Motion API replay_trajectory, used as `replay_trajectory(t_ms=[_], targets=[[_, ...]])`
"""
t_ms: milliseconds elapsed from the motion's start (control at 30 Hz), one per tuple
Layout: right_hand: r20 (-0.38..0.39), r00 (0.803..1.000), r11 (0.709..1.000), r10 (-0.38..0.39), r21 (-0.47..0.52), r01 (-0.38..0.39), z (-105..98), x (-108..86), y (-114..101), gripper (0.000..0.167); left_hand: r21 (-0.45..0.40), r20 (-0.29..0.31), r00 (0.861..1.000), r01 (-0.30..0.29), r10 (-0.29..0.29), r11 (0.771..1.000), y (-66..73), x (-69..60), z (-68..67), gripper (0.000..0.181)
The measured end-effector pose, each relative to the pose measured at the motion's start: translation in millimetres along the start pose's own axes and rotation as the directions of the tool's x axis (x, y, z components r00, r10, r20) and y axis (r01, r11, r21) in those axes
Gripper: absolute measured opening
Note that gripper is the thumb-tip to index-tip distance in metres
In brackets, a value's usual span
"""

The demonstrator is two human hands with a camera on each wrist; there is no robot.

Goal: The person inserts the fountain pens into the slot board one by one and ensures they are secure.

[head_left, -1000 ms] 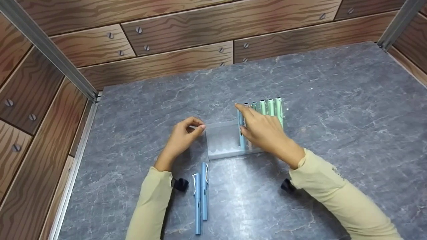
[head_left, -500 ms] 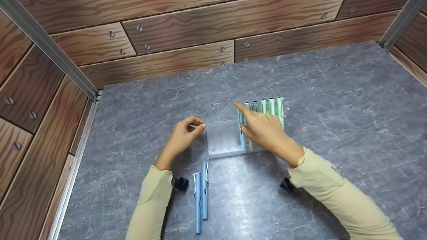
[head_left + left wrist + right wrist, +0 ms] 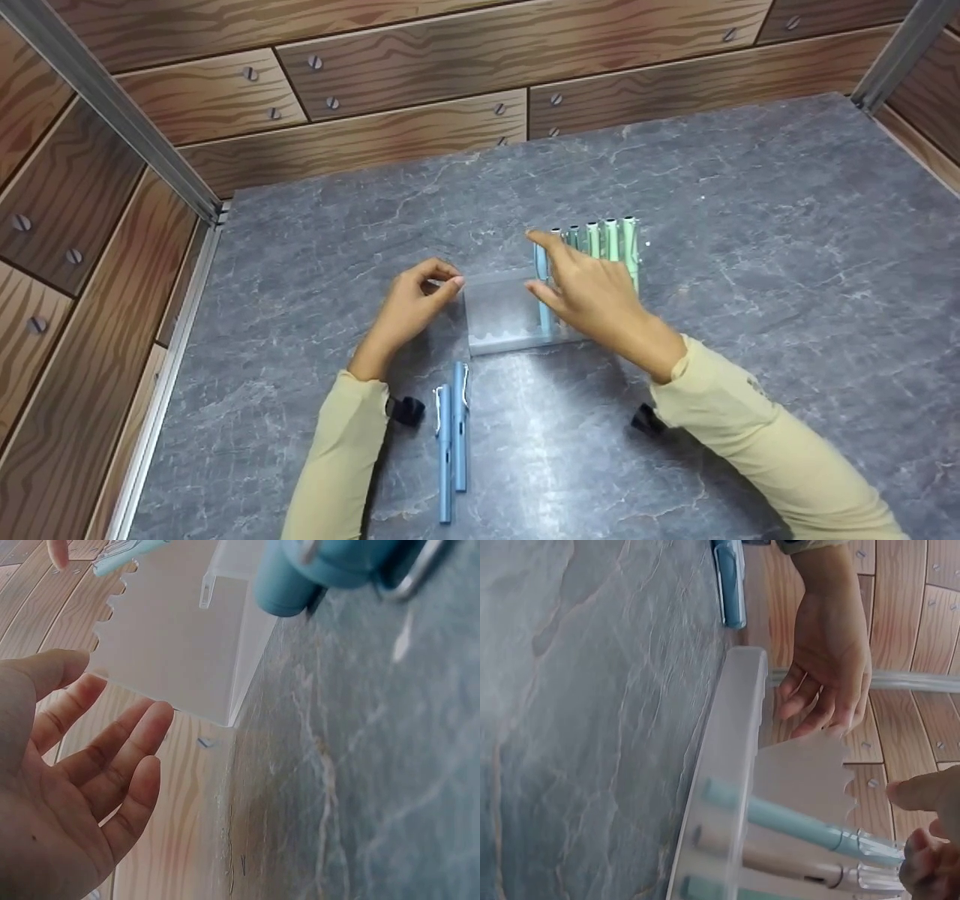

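My left hand (image 3: 409, 311) pinches the upper left corner of a clear pen rack (image 3: 499, 304) between thumb and fingers, its other fingers loosely bent in the left wrist view. My right hand (image 3: 596, 289) is over the rack, its index fingertip at the top end of a light blue pen (image 3: 543, 300). The right thumb stands apart from that pen. Beside it in the rack are a pinkish pen (image 3: 787, 864), a dark green pen (image 3: 574, 238) and several light green pens (image 3: 611, 240), partly hidden by the right hand.
Two blue pens, one (image 3: 444, 457) left of the other (image 3: 460, 427), lie side by side on the grey marbled table (image 3: 750, 247) in front of the rack. Wood-patterned walls (image 3: 420, 67) and metal posts stand around the table.
My right thumb has lifted off the light blue pen and swung to the left. The left hand stays at the rack's corner, and the pens have not moved.
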State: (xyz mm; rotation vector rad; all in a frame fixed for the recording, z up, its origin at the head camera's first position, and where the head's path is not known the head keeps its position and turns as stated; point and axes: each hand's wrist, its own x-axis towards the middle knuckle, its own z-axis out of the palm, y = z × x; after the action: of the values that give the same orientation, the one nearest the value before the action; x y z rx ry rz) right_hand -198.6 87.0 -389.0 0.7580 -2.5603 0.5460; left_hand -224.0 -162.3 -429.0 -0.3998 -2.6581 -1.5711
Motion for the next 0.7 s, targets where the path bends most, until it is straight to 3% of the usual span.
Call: replay_trajectory(t_ms=[233, 400, 533, 700], targets=[[0.087, 0.996, 0.992, 0.032, 0.116, -0.042, 0.9, -6.1, -11.5, 0.059, 0.007, -0.003, 1.000, 0.001, -0.001, 1.000, -1.2, 0.9, 1.0, 0.016], [0.188, 0.981, 0.978, 0.048, 0.191, -0.085, 2.9, -10.7, -20.4, 0.059, 0.016, -0.002, 1.000, 0.014, -0.014, 1.000, 0.9, 0.4, 0.9, 0.016], [0.275, 0.960, 0.960, 0.046, 0.253, -0.118, 5.0, -13.8, -27.5, 0.060, 0.011, 0.000, 1.000, 0.017, -0.017, 1.000, 2.1, 0.0, 0.6, 0.015], [0.415, 0.910, 0.909, 0.019, 0.372, -0.189, 11.7, -18.9, -34.6, 0.063, 0.008, 0.002, 1.000, 0.015, -0.015, 1.000, 2.2, 0.0, 0.3, 0.016]])
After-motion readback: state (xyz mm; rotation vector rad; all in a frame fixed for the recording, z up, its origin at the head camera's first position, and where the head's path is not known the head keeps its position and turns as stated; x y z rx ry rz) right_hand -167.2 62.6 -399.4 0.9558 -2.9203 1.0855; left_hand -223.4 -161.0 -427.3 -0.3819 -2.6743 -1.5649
